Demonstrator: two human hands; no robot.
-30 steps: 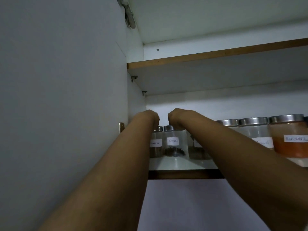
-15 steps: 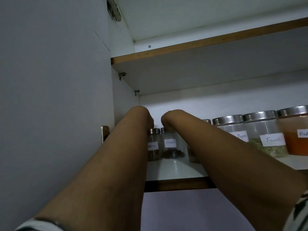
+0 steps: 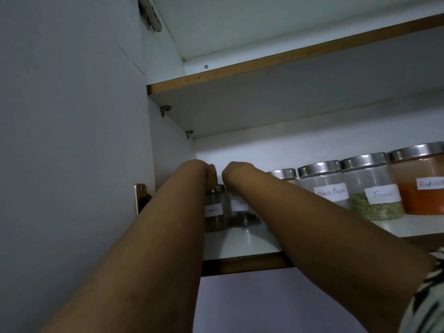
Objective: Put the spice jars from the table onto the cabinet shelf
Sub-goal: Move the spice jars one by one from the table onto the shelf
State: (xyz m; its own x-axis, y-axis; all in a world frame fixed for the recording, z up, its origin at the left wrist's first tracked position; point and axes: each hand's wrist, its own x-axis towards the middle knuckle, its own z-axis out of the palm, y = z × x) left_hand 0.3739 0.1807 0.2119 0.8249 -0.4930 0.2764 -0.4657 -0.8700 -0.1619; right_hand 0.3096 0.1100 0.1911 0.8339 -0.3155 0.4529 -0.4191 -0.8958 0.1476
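White cabinet walls frame the view, with an open door on the left and an upper shelf edged in brown overhead. Below it, the cabinet shelf carries a row of steel-lidded spice jars. Far left stands a small jar with a blurred label, and just beside it on the right a second small jar holding dark pieces. Further right come the Black Pepper jar, the Fennel jar with green seeds, and an orange-red jar at the right edge. Both bare forearms reach up to the far left of the shelf. The left hand sits over the first small jar's lid, the right hand over the second. Both hands' fingers curl away behind the wrists, so I cannot tell whether they pinch the lids or lie spread.
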